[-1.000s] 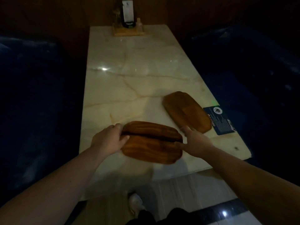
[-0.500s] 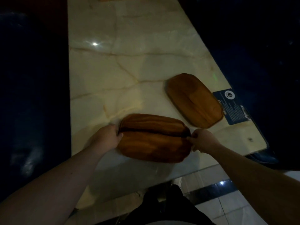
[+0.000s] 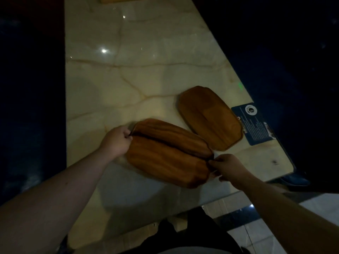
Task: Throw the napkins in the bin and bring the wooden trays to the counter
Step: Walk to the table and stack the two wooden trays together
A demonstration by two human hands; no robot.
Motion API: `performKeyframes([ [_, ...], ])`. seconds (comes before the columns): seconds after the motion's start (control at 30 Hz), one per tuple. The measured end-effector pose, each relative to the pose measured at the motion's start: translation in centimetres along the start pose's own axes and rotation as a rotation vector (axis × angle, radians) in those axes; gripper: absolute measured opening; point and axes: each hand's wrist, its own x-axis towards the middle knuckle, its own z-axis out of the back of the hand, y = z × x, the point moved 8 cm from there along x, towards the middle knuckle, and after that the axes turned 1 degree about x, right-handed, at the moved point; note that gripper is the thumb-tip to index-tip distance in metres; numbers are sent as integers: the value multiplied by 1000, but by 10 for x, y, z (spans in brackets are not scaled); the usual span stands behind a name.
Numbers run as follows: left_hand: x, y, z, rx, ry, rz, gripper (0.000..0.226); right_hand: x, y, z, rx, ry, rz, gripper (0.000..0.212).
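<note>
The near wooden tray point(image 3: 169, 153) lies on the marble table point(image 3: 128, 79) by its front edge, held at both short ends: the left hand point(image 3: 117, 141) has its grip closed on the left end, and the right hand point(image 3: 226, 166) pinches the right end. Just beyond that tray's right end a second wooden tray point(image 3: 210, 117) lies flat, with a dark blue card point(image 3: 254, 125) beside it.

A dark blue card point(image 3: 254, 124) lies at the right edge of the marble surface point(image 3: 128, 79). It carries a round white emblem and lines of small white print, all too small and blurred to read. No other writing shows.
</note>
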Motion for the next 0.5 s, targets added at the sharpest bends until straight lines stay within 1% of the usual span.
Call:
performKeyframes([
  [0.13,24,-61,13,-4,-54,-102,13,5,-9,30,156,5,-10,19],
  [0.27,54,-127,10,43,-57,-177,17,19,-19,59,245,25,-12,21],
  [0.37,78,-167,-3,50,-53,-173,20,30,-27,80,282,30,-25,20],
  [0.5,108,-202,-32,70,-3,-154,21,47,-37,104,269,-19,-38,18],
])
